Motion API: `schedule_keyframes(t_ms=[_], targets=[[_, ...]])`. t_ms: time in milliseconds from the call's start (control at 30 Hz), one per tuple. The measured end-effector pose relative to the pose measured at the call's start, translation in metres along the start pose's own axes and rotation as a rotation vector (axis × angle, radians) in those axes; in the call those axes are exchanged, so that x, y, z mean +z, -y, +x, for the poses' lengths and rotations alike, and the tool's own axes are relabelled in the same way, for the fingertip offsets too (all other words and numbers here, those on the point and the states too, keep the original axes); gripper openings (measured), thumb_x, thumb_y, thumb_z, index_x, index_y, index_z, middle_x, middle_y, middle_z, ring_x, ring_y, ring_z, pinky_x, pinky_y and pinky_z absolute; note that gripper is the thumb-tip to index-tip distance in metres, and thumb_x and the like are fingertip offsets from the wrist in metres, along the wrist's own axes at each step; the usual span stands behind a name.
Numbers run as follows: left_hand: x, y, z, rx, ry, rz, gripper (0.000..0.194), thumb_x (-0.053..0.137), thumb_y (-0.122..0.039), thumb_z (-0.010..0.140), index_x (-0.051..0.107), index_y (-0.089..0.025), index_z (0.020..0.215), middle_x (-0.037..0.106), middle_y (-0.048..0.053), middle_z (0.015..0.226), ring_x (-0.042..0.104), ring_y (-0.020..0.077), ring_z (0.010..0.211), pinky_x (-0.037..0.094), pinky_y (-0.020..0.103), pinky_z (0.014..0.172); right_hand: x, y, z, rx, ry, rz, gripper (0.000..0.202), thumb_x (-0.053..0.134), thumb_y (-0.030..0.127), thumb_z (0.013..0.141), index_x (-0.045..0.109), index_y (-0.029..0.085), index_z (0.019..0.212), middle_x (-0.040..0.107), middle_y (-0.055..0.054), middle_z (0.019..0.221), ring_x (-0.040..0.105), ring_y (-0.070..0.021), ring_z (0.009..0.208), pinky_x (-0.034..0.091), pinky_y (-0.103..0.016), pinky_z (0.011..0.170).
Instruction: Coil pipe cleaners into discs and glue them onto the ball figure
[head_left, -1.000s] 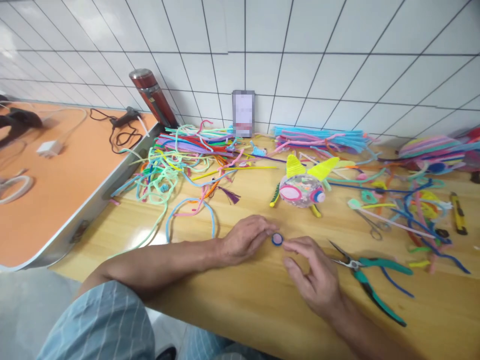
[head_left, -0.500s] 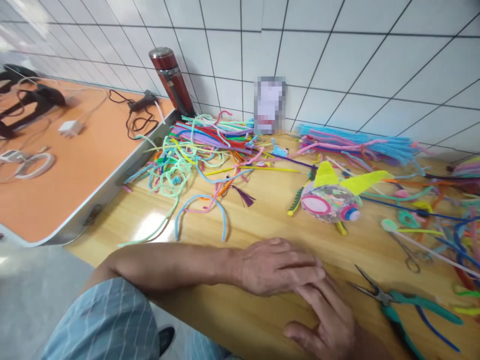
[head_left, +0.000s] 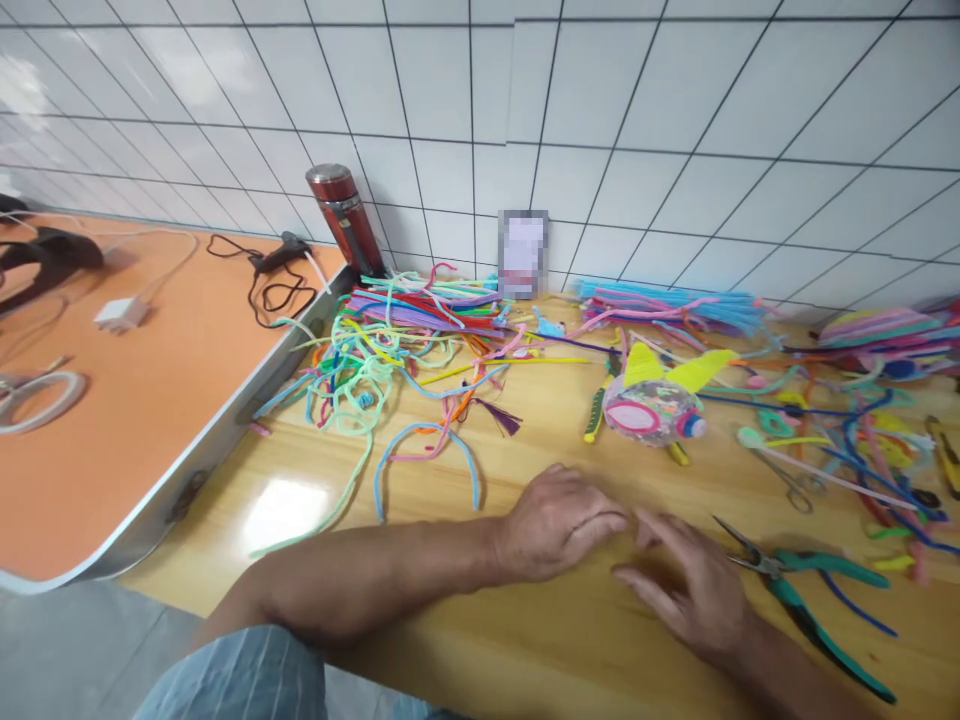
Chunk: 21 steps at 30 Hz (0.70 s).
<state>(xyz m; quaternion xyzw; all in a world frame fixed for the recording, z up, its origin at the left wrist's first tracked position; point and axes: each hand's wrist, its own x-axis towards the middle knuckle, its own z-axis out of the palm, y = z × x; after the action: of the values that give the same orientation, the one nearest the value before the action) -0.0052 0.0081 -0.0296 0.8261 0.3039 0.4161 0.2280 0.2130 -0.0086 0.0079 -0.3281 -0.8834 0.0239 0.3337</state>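
Observation:
My left hand (head_left: 559,525) is over the wooden table, its fingers bent together and pointing right, with nothing visible in it. Facing it across a small gap is my right hand (head_left: 690,580), open, with the thumb apart from the fingers and nothing held. Right of that hand, long-nose pliers (head_left: 772,570) with green handles lie with jaws spread. Beyond both hands sits a roundish clear craft figure (head_left: 649,410) with yellow ear-like pieces and pink-rimmed ovals. A bent blue pipe cleaner (head_left: 427,430) forms an arch beyond my left forearm.
Tangled pipe cleaners (head_left: 367,370) cover the table's left back, with a blue and pink bundle (head_left: 675,305) by the tiled wall. Small scissors (head_left: 795,490) lie at right among craft scraps. A red thermos (head_left: 345,220) and a blurred phone (head_left: 523,253) stand at the back. An orange surface (head_left: 172,400) adjoins left.
My hands, touching with the left over the right's fingers before, have come apart. The left fingers have curled, and the right hand has shifted upward and right. The view has also shifted.

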Motion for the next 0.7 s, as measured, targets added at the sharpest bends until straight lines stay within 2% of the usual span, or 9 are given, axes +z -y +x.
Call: schedule_keyframes(t_ms=[67,133,267,400,533,700], targets=[[-0.005,-0.003,0.003,-0.038,0.0,-0.022,0.037,0.042,-0.038,0.115,0.072,-0.018,0.106,0.081,0.006,0.092,0.071,0.0177,0.082,0.05,0.035,0.083,-0.002,-0.003,0.001,0.069,-0.042,0.019,0.02,0.058,0.037,0.108,0.062,0.024,0.093,0.07,-0.001,0.07,0.071,-0.0163,0.058,0.058,-0.026,0.054],[-0.01,-0.005,0.006,-0.072,0.007,-0.033,0.037,0.041,-0.037,0.115,0.072,-0.018,0.105,0.081,0.006,0.092,0.071,0.0179,0.085,0.05,0.035,0.086,-0.004,-0.006,0.002,0.068,-0.068,0.041,0.023,0.058,0.03,0.107,0.058,0.026,0.085,0.07,0.001,0.071,0.072,-0.0148,0.059,0.058,-0.025,0.056],[-0.015,-0.005,0.009,-0.085,-0.077,-0.029,0.039,0.039,-0.037,0.115,0.071,-0.017,0.106,0.079,0.007,0.095,0.07,0.0187,0.09,0.049,0.034,0.088,-0.006,-0.01,0.001,0.027,-0.082,0.021,0.014,0.06,0.02,0.105,0.068,0.026,0.095,0.076,0.0,0.079,0.076,-0.0152,0.068,0.061,-0.025,0.065],[-0.011,0.0,0.009,-0.04,-0.059,0.054,0.042,0.037,-0.04,0.115,0.072,-0.018,0.108,0.078,0.01,0.102,0.07,0.0216,0.098,0.05,0.037,0.09,-0.001,-0.012,0.001,-0.061,-0.188,-0.011,0.014,0.062,0.014,0.103,0.073,0.024,0.105,0.081,-0.004,0.09,0.078,-0.0167,0.079,0.063,-0.026,0.077],[-0.007,0.008,0.009,-0.058,-0.06,0.097,0.039,0.04,-0.041,0.114,0.071,-0.018,0.111,0.076,0.012,0.105,0.069,0.0234,0.102,0.052,0.04,0.094,0.004,-0.011,0.006,-0.085,-0.22,0.021,0.014,0.061,0.018,0.105,0.074,0.022,0.103,0.081,-0.005,0.089,0.078,-0.0165,0.08,0.063,-0.027,0.077],[-0.006,0.015,0.013,-0.182,-0.105,0.047,0.04,0.041,-0.044,0.113,0.07,-0.018,0.104,0.073,0.012,0.099,0.068,0.0239,0.099,0.055,0.041,0.094,0.002,-0.005,0.012,-0.095,-0.215,0.087,0.018,0.058,0.017,0.105,0.071,0.021,0.094,0.078,-0.003,0.082,0.075,-0.0158,0.074,0.061,-0.027,0.072]])
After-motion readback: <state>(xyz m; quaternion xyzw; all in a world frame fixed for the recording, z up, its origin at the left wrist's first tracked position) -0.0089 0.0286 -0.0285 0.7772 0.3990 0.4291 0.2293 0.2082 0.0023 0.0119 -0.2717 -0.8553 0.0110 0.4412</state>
